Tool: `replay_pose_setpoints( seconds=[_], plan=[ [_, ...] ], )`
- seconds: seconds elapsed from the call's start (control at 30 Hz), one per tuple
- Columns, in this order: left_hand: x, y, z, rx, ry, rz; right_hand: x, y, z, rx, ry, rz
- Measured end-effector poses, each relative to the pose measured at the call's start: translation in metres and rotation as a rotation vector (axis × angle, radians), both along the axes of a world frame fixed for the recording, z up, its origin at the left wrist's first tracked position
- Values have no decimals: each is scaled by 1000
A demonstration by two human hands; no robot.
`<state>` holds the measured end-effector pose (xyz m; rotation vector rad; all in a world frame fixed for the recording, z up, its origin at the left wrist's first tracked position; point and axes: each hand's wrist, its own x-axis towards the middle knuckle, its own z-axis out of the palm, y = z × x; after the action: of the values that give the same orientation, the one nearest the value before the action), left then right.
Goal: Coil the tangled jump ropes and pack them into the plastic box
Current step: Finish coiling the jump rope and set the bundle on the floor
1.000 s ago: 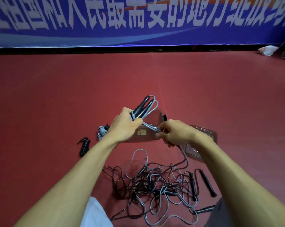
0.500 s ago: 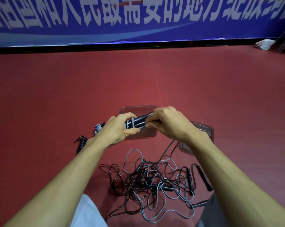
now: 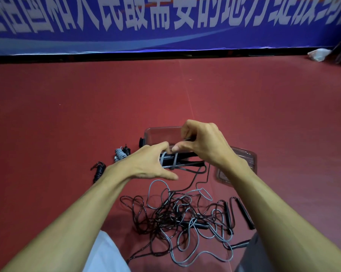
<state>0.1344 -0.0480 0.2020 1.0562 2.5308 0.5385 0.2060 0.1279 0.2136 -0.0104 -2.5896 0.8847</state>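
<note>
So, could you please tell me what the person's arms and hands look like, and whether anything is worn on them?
The left forearm and right forearm are bare to the frame's edge, no sleeves showing. The left hand and right hand wear no gloves, and no watch, bracelet or ring is visible.

I see a red floor (image 3: 67, 114) meeting a blue banner (image 3: 165, 39) with white characters — a crumpled white scrap (image 3: 317, 54) lies far right.
</note>
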Motion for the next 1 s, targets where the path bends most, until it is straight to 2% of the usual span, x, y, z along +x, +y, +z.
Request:
replay_pose_setpoints(
  seconds=[0.1, 0.2, 0.33, 0.47, 0.53, 0.57, 0.63, 0.73, 0.87, 0.9, 1.0],
  plan=[
    [-5, -2, -8, 79, -8, -5, -5, 0, -2, -128, 12, 17],
    [-3, -4, -5, 156, -26, -50, -5, 2, 1, -295, -61, 52],
    [2, -4, 4, 265, -90, -125, 3, 9, 9, -702, -201, 163],
    [1, -7, 13, 480, -447, -129, 0, 17, 13, -1222, -328, 223],
    [1, -6, 18, 619, -561, -99, -4, 13, 12, -1448, -272, 211],
    [1, -6, 19, 697, -606, -72, -6, 10, 12, -1489, -235, 214],
    [2, -2, 19, 815, -685, -5, -9, 2, 9, -1369, -227, 214],
    [3, 1, 20, 846, -662, 72, -13, 4, -1, -1030, -320, 144],
    [-4, -2, 16, 854, -496, 130, -8, -2, -9, -252, -539, 74],
    [-5, -2, 13, 818, -448, 147, -7, -2, -11, -149, -598, 84],
    [-13, -2, 5, 747, -367, 240, -6, 4, -14, -7, -714, 144]
  ],
)
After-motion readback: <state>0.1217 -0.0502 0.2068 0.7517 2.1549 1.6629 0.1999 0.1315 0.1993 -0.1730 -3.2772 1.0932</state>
